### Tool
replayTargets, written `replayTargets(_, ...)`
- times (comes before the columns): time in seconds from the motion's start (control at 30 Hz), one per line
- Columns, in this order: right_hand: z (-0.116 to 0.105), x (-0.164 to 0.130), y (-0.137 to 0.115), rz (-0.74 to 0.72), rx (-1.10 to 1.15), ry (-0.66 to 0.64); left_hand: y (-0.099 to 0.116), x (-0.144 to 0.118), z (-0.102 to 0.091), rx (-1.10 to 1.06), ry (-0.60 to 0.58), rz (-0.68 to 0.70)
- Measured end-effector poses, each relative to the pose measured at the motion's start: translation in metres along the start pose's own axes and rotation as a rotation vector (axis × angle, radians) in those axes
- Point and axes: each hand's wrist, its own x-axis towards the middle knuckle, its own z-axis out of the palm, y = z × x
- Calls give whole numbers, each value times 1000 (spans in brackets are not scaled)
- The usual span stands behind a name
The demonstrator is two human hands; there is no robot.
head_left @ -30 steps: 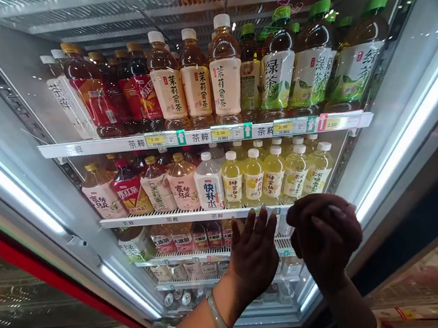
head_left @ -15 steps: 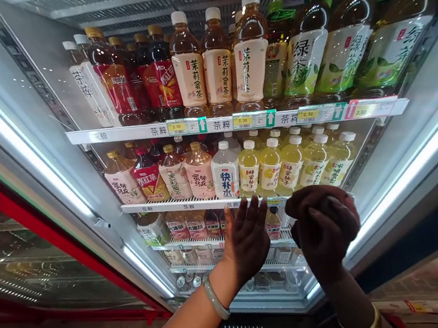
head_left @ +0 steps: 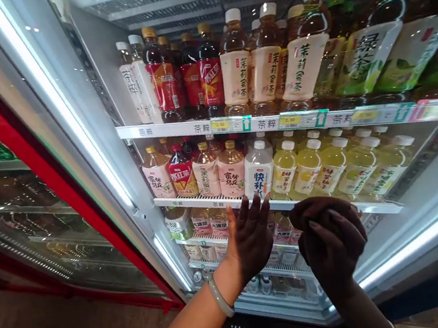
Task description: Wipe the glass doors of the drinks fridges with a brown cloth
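Note:
My left hand (head_left: 251, 238), with a pale bangle at its wrist, is held up with fingers stretched out and nothing in it. In the picture its fingertips overlap the foot of a clear bottle with a white label (head_left: 258, 168); whether they touch cannot be told. To its right, my right hand (head_left: 332, 237) is closed and in shadow, fingers curled in toward the thumb. Anything inside it is hidden. Behind the right hand stand yellow drink bottles (head_left: 311, 165) with white caps, on the cooler's second shelf (head_left: 225, 204).
The top shelf (head_left: 174, 128) carries dark red-labelled bottles (head_left: 210, 72), jasmine tea bottles (head_left: 236, 68) and green-capped bottles (head_left: 371, 53). Lower shelves hold more drinks. A bright light strip (head_left: 57, 100) and red frame (head_left: 53, 183) edge the cooler at left; another light strip (head_left: 428, 239) is at right.
The view has turned left, so the shelves and bottles sit farther right and more of the left-hand cooler shows. Both hands keep nearly the same pose and place in the picture.

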Motion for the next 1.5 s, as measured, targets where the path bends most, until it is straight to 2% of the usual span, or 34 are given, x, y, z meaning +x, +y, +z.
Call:
replayTargets(0.13, 17, -30, -31, -13, 47, -126, -16, -10, -7, 4, 0, -1)
replayTargets(0.2, 28, -31, -46, -53, 92, -183, -25, -12, -12, -2, 2, -3)
replayTargets(0.33, 42, -9, -55, -75, 80, -111, -48, -15, -29, 8, -3, -9)
replayTargets(0.43, 46, -8, -60, -66, 55, -66, -63, -22, -39, 20, -32, -16)
replayTargets(0.5, 52, -20, -75, -48, 81, -92, -72, -29, -44, 32, -49, -27)
replayTargets(0.63, 77, -32, -117, -76, 179, -238, -93, -38, -55, 33, -20, -28)
replayTargets(0.7, 91, -23, -129, -97, 178, -229, -107, -39, -63, 36, -4, -30)
replayTargets(0.8, 103, -9, -135, -95, 125, -139, -128, -42, -76, 41, -2, -32)
replayTargets(0.87, 107, -12, -141, -69, 93, -112, -140, -47, -83, 33, -11, -50)
replayTargets(0.97, 114, -33, -163, -31, 105, -200, -155, -60, -88, 25, -32, -83)
replayTargets(1.07, 132, -44, -195, -58, 177, -295, -172, -71, -95, 8, -43, -68)
replayTargets(1.17, 154, -29, -216, -99, 201, -269, -194, -76, -107, -1, -28, -55)
replayTargets(1.27, 166, -16, -226, -96, 159, -222, -217, -84, -120, 24, -48, -77)
replayTargets(1.4, 182, -29, -250, -53, 150, -253, -245, -103, -134, 76, -88, -116)
replayTargets(1.5, 210, -27, -278, -139, 286, -285, -267, -112, -148, 90, -90, -158)
